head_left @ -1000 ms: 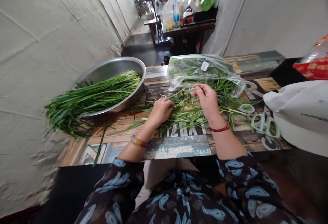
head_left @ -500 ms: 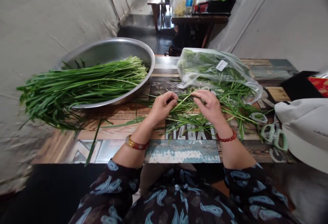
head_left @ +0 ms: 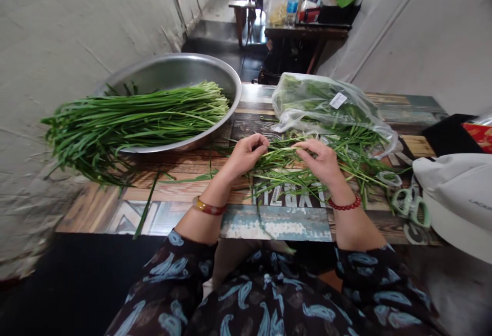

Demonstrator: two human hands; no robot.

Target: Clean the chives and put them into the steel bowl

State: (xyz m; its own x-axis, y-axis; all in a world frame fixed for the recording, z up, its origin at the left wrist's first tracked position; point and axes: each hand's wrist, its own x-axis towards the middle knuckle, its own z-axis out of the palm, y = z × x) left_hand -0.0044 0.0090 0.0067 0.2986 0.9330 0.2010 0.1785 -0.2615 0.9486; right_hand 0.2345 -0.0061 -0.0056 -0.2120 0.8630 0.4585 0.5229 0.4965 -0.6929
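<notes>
The left fingers [head_left: 260, 140] and right fingers [head_left: 307, 146] pinch a pale green stalk [head_left: 283, 150] stretched between them. Beneath them, loose stalks [head_left: 290, 178] litter the patterned bench [head_left: 277, 222]. Beyond the right fingers lies a clear bag [head_left: 319, 92] of greens; left of the left fingers, a metal basin [head_left: 172, 72] holds a leafy bunch [head_left: 154, 116].

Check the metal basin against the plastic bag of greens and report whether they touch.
Apart. The head view shows a bare strip of tabletop between the metal basin and the plastic bag.
</notes>
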